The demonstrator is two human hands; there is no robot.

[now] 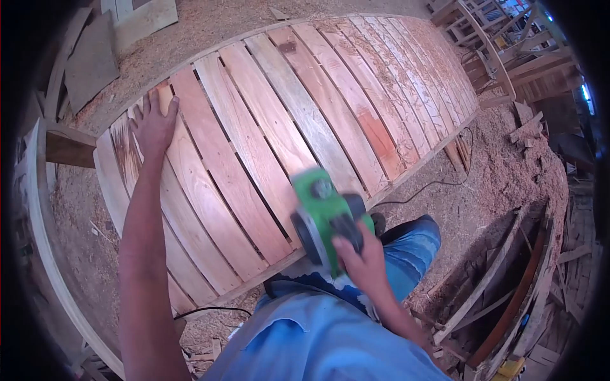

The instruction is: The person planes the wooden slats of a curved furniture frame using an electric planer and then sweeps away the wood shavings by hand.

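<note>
Slatted wooden panel (244, 82): a hand could pass between the left hand (154, 129), near the far-left corner, and the green power tool (318, 202) blocking mid near edge (shavings (394, 66) litter the right end).

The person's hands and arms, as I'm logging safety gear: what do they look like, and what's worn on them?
The left hand and right hand are bare, without gloves; no ring or watch shows, though the right is blurred. The left forearm and right forearm taper towards the wrist, with no sleeves, cables or markings visible.
</note>
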